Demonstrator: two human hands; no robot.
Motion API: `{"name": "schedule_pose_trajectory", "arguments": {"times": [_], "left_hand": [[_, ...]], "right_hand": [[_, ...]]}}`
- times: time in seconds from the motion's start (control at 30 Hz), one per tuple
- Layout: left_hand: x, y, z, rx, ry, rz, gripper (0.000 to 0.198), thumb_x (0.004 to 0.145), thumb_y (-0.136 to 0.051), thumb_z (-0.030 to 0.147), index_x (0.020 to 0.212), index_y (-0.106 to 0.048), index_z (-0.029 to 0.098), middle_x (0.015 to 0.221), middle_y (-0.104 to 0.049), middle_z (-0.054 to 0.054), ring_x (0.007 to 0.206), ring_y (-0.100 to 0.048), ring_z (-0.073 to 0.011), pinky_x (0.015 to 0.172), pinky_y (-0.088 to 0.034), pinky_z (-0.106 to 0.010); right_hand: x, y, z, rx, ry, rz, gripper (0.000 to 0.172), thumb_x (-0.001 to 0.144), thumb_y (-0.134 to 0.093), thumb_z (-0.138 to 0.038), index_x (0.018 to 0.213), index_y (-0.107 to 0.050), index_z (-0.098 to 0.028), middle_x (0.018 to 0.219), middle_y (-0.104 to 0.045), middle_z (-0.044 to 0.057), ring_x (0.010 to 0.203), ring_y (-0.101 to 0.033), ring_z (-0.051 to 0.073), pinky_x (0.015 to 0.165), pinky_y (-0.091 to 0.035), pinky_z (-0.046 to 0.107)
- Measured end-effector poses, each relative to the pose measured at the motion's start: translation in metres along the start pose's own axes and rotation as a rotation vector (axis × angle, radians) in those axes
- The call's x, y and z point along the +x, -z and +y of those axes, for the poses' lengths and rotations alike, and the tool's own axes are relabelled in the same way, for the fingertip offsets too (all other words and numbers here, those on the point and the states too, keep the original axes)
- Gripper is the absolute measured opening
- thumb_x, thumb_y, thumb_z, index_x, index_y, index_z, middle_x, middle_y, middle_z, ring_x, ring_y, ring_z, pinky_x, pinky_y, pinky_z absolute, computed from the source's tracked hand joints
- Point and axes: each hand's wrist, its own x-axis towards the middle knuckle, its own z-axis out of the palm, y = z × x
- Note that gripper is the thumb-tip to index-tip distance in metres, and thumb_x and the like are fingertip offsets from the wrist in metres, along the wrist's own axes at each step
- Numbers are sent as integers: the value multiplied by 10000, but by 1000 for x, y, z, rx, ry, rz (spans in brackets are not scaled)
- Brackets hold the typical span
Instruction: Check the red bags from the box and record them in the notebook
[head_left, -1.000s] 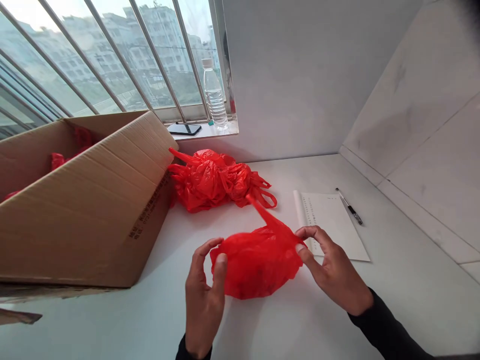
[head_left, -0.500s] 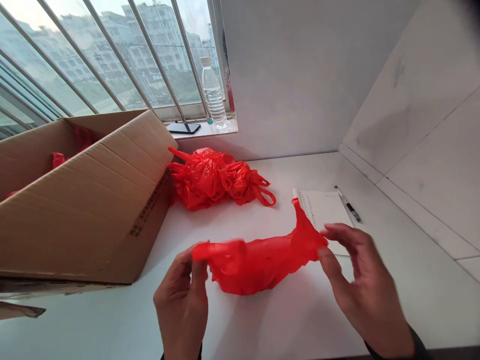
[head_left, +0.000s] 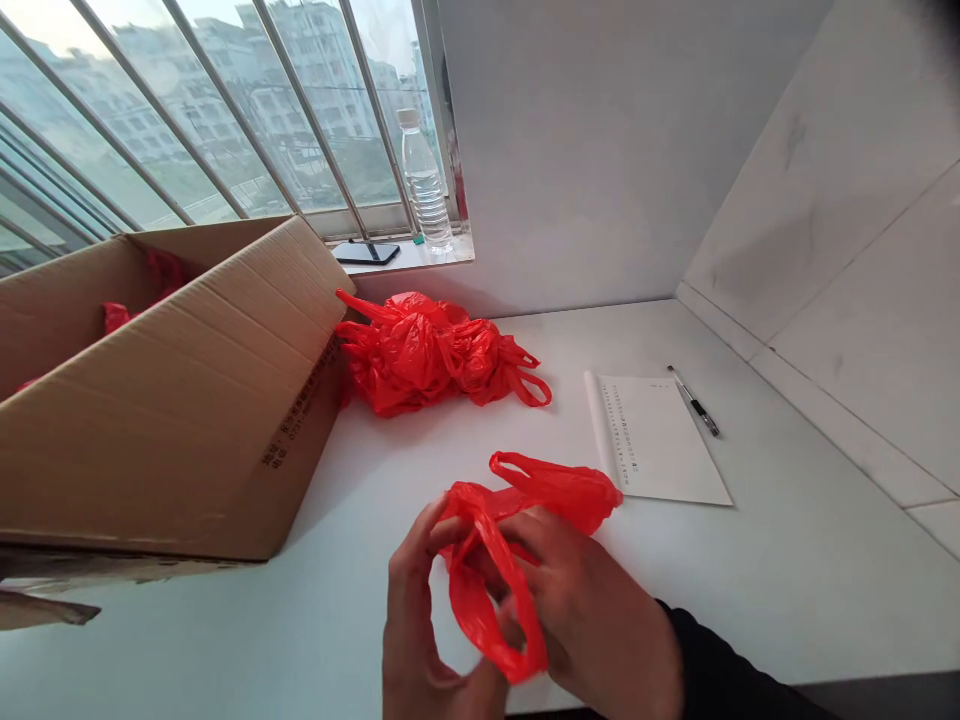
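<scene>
A thin red plastic bag [head_left: 566, 490] is bunched up above the white table, near its front edge. My left hand [head_left: 418, 610] grips the left side of its looped handle, with fingertips at the top of the loop and the thumb low beside it. My right hand [head_left: 600, 610] is closed on the bag just behind that loop. Its fingers are partly hidden by the red plastic. The bag's other handle sticks out toward the back left.
A big cardboard box [head_left: 187, 400] with red bags inside stands at the left. Crumpled red bags [head_left: 420, 350] lie by the wall. A notepad [head_left: 667, 440] and a pen [head_left: 697, 405] are at right. On the windowsill are a phone [head_left: 366, 253] and a water bottle [head_left: 426, 185].
My right hand has moved left from the bag's right end to its looped handle, close to my left hand. The bag has turned and bunched, and the notepad is uncovered.
</scene>
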Motion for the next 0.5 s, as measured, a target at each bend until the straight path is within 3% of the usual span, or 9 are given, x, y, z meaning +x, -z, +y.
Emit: {"name": "schedule_pose_trajectory", "arguments": {"times": [0.07, 0.13, 0.27, 0.33, 0.4, 0.5], "left_hand": [[2, 0, 3, 66, 13, 127, 345, 792, -717, 497, 1076, -682, 304, 1019, -685, -25, 923, -661, -240, 849, -558, -381], [8, 7, 4, 90, 53, 221, 212, 819, -675, 478, 859, -700, 271, 865, -674, 0, 820, -640, -208, 776, -549, -330], [17, 31, 0, -94, 192, 303, 252, 749, -709, 517, 784, -683, 269, 895, -677, -3, 841, -623, -235, 724, -547, -349], [18, 41, 0, -222, 190, 300, 280, 661, -767, 534, 707, -670, 275, 917, -665, -1, 864, -610, -241, 694, -544, -340], [17, 45, 5, -278, 158, 249, 332, 594, -806, 561, 611, -650, 269, 879, -627, -14, 833, -589, -240, 626, -520, -323], [17, 41, 16, -222, 89, 212, 381, 636, -775, 616, 576, -645, 263, 859, -549, -31, 777, -526, -212, 545, -435, -288]], "right_hand": [[-3, 1, 3, -75, -36, -13, 255, 925, -499, -117, 1110, -632, -231, 997, -646, 66, 885, -625, 255, 718, -569, 401], [-7, 7, 10, -215, -109, -16, 223, 948, -431, -133, 1024, -628, -204, 919, -637, 79, 805, -625, 255, 645, -549, 398], [-15, 30, 18, -486, -134, -20, 269, 986, -365, -248, 948, -629, -219, 872, -640, 88, 499, -511, 185, 413, -377, 355], [-19, 43, 13, -536, -88, -33, 322, 1004, -338, -314, 912, -635, -232, 833, -644, 76, 416, -439, 163, 369, -279, 355], [-19, 51, 4, -481, -71, -110, 359, 1018, -317, -344, 882, -634, -243, 762, -643, 54, 421, -477, 175, 373, -258, 351], [-9, 51, -6, -336, -95, -298, 416, 1044, -264, -376, 899, -629, -238, 708, -649, 27, 491, -570, 193, 404, -276, 339]]}}
